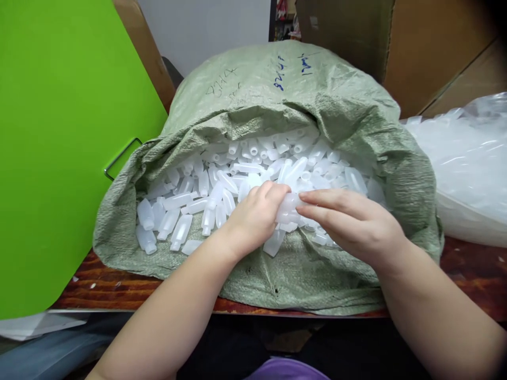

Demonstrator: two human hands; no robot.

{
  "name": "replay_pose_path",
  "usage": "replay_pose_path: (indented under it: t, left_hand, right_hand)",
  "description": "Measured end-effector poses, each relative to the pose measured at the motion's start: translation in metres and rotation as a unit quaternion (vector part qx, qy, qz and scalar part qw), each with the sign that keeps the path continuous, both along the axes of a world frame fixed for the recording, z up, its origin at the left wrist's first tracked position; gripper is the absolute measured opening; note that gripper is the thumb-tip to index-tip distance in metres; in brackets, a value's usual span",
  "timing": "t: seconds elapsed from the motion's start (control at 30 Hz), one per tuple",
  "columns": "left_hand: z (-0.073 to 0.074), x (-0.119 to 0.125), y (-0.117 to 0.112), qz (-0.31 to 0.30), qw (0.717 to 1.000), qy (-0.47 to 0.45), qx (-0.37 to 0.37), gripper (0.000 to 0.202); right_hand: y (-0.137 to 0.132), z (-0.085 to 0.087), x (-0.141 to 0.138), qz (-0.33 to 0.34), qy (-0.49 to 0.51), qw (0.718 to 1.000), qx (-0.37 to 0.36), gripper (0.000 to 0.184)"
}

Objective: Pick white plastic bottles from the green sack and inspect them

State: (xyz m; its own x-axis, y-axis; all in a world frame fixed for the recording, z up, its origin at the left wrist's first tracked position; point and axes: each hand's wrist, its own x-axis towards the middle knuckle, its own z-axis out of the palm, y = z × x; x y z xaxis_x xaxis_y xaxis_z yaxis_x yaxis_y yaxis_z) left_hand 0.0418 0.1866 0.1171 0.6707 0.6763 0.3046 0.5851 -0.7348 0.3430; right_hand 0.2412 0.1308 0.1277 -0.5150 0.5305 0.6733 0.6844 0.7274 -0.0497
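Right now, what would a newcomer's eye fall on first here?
The bright green board across the left side comes first. Next is the open sack in the middle, full of pale bottles, with left grip and right grip close together at its mouth.

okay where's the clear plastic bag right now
In the head view, the clear plastic bag sits at the right edge, beside the green woven sack and in front of the cardboard box.
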Motion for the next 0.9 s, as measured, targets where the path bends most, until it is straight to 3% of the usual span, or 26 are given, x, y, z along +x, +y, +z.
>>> replay_pose_path:
  t: [0.1,0.23,0.33,0.37,0.47,0.57,0.7,0.77,0.83,0.9]
  left_hand:
    - [0.003,0.002,-0.002,0.027,0.997,0.048,0.061,0.033]
    - [0.003,0.005,-0.004,0.066,0.982,0.097,0.147,0.029]
    - [0.0,0.006,-0.003,0.094,0.971,0.093,0.199,0.028]
    - [-0.001,0.005,-0.003,0.1,0.969,0.089,0.209,0.028]
    - [-0.003,0.005,-0.003,0.095,0.968,0.079,0.22,0.027]
    - [-0.003,0.005,-0.004,0.097,0.967,0.058,0.227,0.027]
    - [-0.004,0.005,-0.005,0.1,0.968,0.027,0.228,0.026]
    - [-0.004,0.006,-0.005,0.09,0.967,0.014,0.238,0.025]
    - [-0.004,0.006,-0.005,0.087,0.965,0.004,0.249,0.025]
    - [-0.004,0.007,-0.005,0.087,0.965,-0.003,0.247,0.025]
  right_hand:
    - [0.001,-0.003,-0.007,-0.104,0.098,0.987,-0.078,0.018]
    - [0.0,-0.005,-0.014,-0.188,0.168,0.94,-0.229,0.054]
    - [-0.001,-0.007,-0.013,-0.154,0.208,0.947,-0.191,0.036]
    - [-0.001,-0.007,-0.013,-0.136,0.214,0.952,-0.172,0.037]
    - [-0.001,-0.009,-0.013,-0.14,0.208,0.943,-0.22,0.025]
    - [-0.001,-0.011,-0.014,-0.163,0.232,0.922,-0.263,0.036]
    - [-0.003,-0.01,-0.017,-0.116,0.24,0.946,-0.186,0.034]
    - [-0.004,-0.01,-0.02,-0.136,0.238,0.934,-0.23,0.023]
    - [-0.003,-0.01,-0.022,-0.151,0.249,0.916,-0.277,0.031]
    - [-0.003,-0.011,-0.022,-0.134,0.263,0.921,-0.254,0.028]
